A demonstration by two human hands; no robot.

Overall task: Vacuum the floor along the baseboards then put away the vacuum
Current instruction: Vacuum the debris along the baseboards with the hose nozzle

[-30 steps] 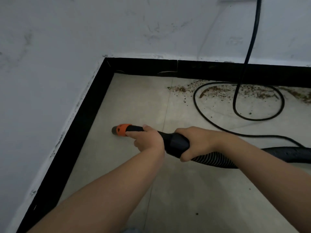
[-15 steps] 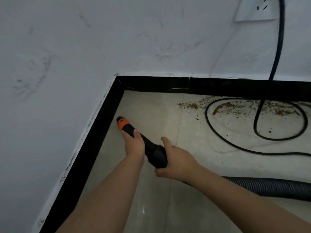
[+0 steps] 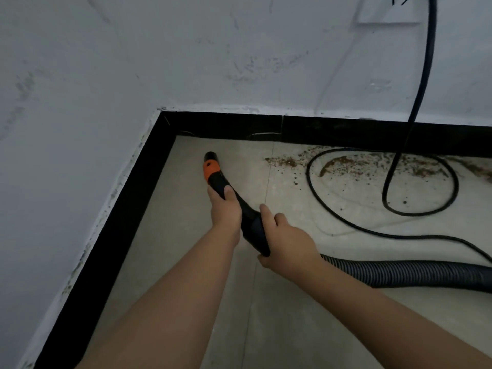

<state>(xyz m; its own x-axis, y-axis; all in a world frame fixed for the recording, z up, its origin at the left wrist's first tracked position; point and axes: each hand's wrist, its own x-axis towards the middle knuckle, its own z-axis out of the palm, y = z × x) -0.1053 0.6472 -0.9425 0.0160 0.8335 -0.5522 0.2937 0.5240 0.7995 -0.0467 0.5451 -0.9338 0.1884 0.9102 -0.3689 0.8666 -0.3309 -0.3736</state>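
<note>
While swung off the left baseboard [image 3: 111, 214] toward the corner since a second ago, nozzle [image 3: 213, 169] now aimed along the back baseboard [image 3: 346, 131], so debris [image 3: 346, 163] next. Left hand [image 3: 225, 209] gripping nozzle, right hand [image 3: 287, 238] gripping hose [image 3: 399, 272] cuff. One nozzle, one hose, one cord [image 3: 420, 75], two baseboards.

Scuffed white wall [image 3: 186, 49]; wall socket [image 3: 388, 12]

Both hands grip a black curved plastic vacuum nozzle [image 3: 239, 206] with an orange collar: left hand [image 3: 225, 211] ahead, right hand [image 3: 286, 238] behind. Brown crumbs [image 3: 346, 166] lie beyond the right hand.
</note>
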